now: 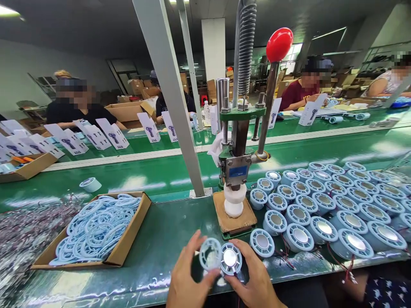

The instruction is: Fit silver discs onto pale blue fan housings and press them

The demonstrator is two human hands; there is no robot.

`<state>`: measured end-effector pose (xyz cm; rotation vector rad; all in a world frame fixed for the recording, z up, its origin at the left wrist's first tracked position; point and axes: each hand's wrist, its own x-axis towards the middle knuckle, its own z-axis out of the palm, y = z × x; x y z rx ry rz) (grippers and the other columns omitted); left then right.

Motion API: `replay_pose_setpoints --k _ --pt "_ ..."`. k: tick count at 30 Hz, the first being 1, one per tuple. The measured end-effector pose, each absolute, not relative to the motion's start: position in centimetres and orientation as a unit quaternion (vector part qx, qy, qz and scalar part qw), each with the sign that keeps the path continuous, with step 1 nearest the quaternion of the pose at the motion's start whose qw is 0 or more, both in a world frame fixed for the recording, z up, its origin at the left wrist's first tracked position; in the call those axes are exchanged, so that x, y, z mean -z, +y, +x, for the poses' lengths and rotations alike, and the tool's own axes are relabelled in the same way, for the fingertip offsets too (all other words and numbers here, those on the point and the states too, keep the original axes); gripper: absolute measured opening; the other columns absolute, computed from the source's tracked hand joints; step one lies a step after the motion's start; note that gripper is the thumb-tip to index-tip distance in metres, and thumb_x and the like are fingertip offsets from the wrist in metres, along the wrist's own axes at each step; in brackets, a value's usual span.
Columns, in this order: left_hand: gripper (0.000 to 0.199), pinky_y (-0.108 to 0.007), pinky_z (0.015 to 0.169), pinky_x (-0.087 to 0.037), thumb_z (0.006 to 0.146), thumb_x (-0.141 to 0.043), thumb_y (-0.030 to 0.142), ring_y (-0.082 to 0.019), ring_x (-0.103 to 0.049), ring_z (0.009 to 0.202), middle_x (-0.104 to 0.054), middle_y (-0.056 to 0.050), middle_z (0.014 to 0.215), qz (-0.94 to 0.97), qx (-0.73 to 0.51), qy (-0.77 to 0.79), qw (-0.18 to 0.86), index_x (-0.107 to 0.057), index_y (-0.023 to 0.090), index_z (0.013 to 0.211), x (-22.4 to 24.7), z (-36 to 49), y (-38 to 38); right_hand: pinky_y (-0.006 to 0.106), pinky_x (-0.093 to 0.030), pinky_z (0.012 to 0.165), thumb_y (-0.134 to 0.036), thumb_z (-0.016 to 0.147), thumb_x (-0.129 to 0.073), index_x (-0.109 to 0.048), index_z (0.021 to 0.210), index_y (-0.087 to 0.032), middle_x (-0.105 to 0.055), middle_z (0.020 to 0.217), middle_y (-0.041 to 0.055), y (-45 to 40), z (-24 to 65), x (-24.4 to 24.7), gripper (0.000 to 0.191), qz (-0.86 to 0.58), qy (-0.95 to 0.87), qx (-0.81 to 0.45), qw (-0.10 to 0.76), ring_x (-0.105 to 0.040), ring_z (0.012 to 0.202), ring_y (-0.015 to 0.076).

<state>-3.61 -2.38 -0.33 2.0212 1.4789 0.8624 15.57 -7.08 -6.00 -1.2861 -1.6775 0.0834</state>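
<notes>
While both hands work close together at the near edge of the green bench (167, 231), the left hand (186, 278) pinches a pale blue grille ring (209, 254) between thumb and fingers, its fingers curled shut on the ring's rim. The right hand (253, 278) grips a round blue fan part (230, 258) with a shiny metal disc in its face, fingers wrapped around its side. Ring and fan part touch each other edge to edge, held just above the bench and just in front of the press.

A small hand press (237, 171) stands right behind the hands on a brown board (234, 220), with a white block (233, 201) under its head, a lever topped by a red knob (278, 44) and a coiled spring (245, 47) rising above it. To the right, many more fan parts (324, 205) lie face up in rows on the bench, some trailing thin red and black wires (337, 256). To the left sits a shallow cardboard tray (135, 231) heaped with blue rings (96, 226), and past it a loose white roll (90, 184) lies on the belt.

Across the green conveyor (305, 145), white printed cartons (109, 134) stand in a row, and other people (77, 107) sit working at the far side.
</notes>
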Motion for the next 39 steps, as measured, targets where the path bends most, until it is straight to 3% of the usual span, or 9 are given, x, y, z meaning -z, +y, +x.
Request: replay_pose_setpoints --k 3,6,11,16,23,27,34,39 --pt "0.077 -0.036 0.100 -0.051 0.071 -0.076 0.025 -0.026 -0.061 0.117 -0.065 -0.003 0.130 0.806 -0.289 0.449 0.255 -0.045 0.032 0.142 -0.8 -0.8 -3.6 0.027 -0.057 0.091 -0.031 0.090 -0.052 -0.044 0.133 -0.014 -0.064 0.119 0.0117 -6.9 15.2 5.7 0.048 -0.533 -0.669 -0.004 0.517 -0.066 0.108 0.0203" --pt "0.080 -0.041 0.104 -0.048 0.068 -0.069 0.011 -0.027 -0.055 0.121 -0.063 -0.003 0.131 0.791 -0.284 0.468 0.271 -0.046 0.033 0.141 -1.2 0.8 -4.2 0.025 -0.058 0.088 -0.028 0.089 -0.050 -0.045 0.132 -0.013 -0.065 0.116 0.0116 -6.7 15.0 5.4 0.046 -0.538 -0.663 0.017 0.521 -0.068 0.104 0.0192" --pt "0.071 -0.048 0.104 -0.046 0.067 -0.064 0.014 -0.029 -0.056 0.117 -0.064 -0.005 0.125 0.730 -0.323 0.520 0.304 -0.053 0.032 0.135 -0.3 1.1 -4.1 0.024 -0.057 0.089 -0.024 0.085 -0.050 -0.044 0.133 -0.013 -0.065 0.117 0.0110 -6.6 15.0 5.2 0.049 -0.531 -0.662 0.006 0.528 -0.067 0.105 0.0183" --pt "0.072 -0.048 0.102 -0.048 0.066 -0.065 0.018 -0.030 -0.060 0.114 -0.066 -0.006 0.121 0.685 -0.355 0.556 0.308 -0.050 0.030 0.136 0.7 1.9 -4.6 0.025 -0.057 0.090 -0.020 0.081 -0.051 -0.041 0.136 -0.014 -0.064 0.119 0.0104 -6.5 14.9 5.7 0.056 -0.543 -0.660 0.011 0.519 -0.066 0.107 0.0192" --pt "0.075 -0.044 0.105 -0.047 0.071 -0.059 0.018 -0.027 -0.057 0.122 -0.063 -0.007 0.129 0.700 -0.366 0.522 0.322 -0.041 0.026 0.143 1.6 1.9 -4.8 0.028 -0.055 0.094 -0.023 0.084 -0.052 -0.019 0.152 -0.012 -0.060 0.126 0.0126 -6.5 14.9 7.0 0.077 -0.559 -0.669 -0.019 0.490 -0.062 0.115 0.0209" --pt "0.075 -0.043 0.105 -0.046 0.070 -0.061 0.020 -0.028 -0.057 0.122 -0.064 -0.005 0.128 0.706 -0.367 0.512 0.323 -0.041 0.028 0.143 1.5 1.6 -4.5 0.027 -0.055 0.095 -0.025 0.085 -0.052 -0.016 0.153 -0.012 -0.060 0.126 0.0125 -6.4 15.0 6.9 0.078 -0.555 -0.664 -0.028 0.501 -0.062 0.115 0.0204" --pt "0.073 -0.045 0.102 -0.049 0.074 -0.058 0.022 -0.029 -0.058 0.119 -0.062 -0.009 0.128 0.703 -0.369 0.532 0.293 -0.038 0.024 0.144 2.3 2.2 -4.7 0.026 -0.056 0.092 -0.014 0.081 -0.052 -0.043 0.141 -0.016 -0.061 0.122 0.0117 -6.5 15.0 5.5 0.060 -0.535 -0.684 -0.046 0.494 -0.063 0.112 0.0200" --pt "0.060 -0.049 0.104 -0.048 0.081 -0.054 0.030 -0.031 -0.055 0.125 -0.059 -0.013 0.134 0.714 -0.388 0.524 0.254 -0.045 0.022 0.139 4.5 2.7 -4.9 0.028 -0.057 0.093 -0.007 0.075 -0.052 -0.040 0.143 -0.018 -0.060 0.124 0.0112 -6.3 14.5 6.4 0.069 -0.537 -0.668 -0.061 0.512 -0.062 0.113 0.0197"
